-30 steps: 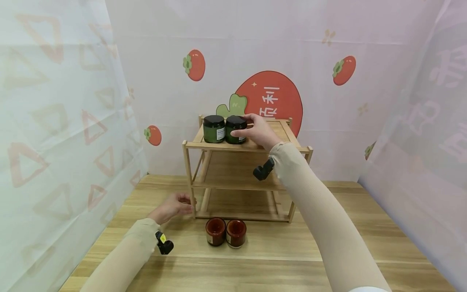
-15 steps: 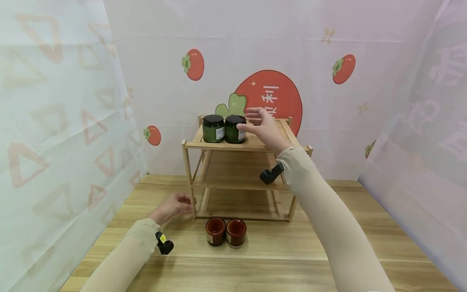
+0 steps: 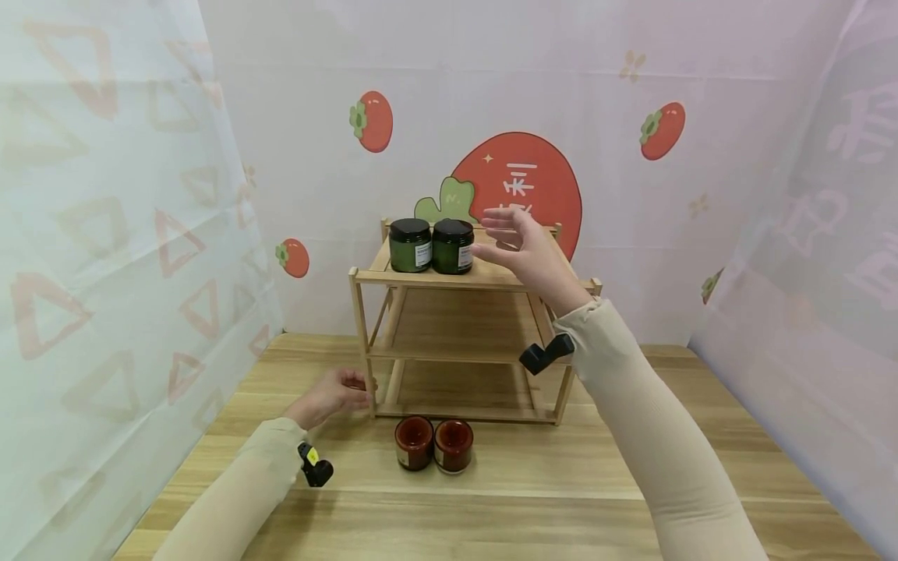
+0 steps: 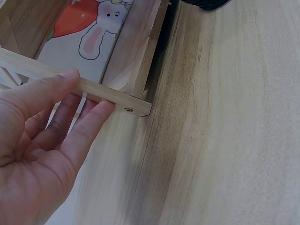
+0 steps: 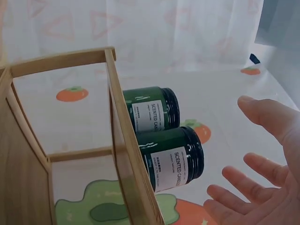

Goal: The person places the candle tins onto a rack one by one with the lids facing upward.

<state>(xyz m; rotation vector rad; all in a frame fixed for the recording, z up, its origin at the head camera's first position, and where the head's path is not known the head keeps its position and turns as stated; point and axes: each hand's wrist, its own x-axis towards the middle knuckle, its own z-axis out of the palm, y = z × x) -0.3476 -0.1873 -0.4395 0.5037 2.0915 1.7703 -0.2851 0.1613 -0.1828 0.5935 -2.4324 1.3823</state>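
Two green scented candle jars with black lids stand side by side on the top shelf's left half: the left candle jar (image 3: 410, 246) and the right candle jar (image 3: 452, 248). Their white labels show in the right wrist view. Just right of them my right hand (image 3: 522, 253) hovers, fingers spread and holding nothing. My left hand (image 3: 333, 399) is low at the front left leg of the wooden shelf rack (image 3: 456, 354). In the left wrist view the left thumb and fingers (image 4: 70, 136) pinch that wooden leg (image 4: 115, 96) near its foot.
Two dark red glass jars, one left (image 3: 414, 444) and one right (image 3: 453, 446), sit on the wooden table (image 3: 533, 506) in front of the rack. White printed curtains (image 3: 295, 140) enclose the back and both sides.
My right hand has let go of the right candle jar and moved right, away from it, its fingers spreading. Both candle jars stay in place. The left hand has not moved.
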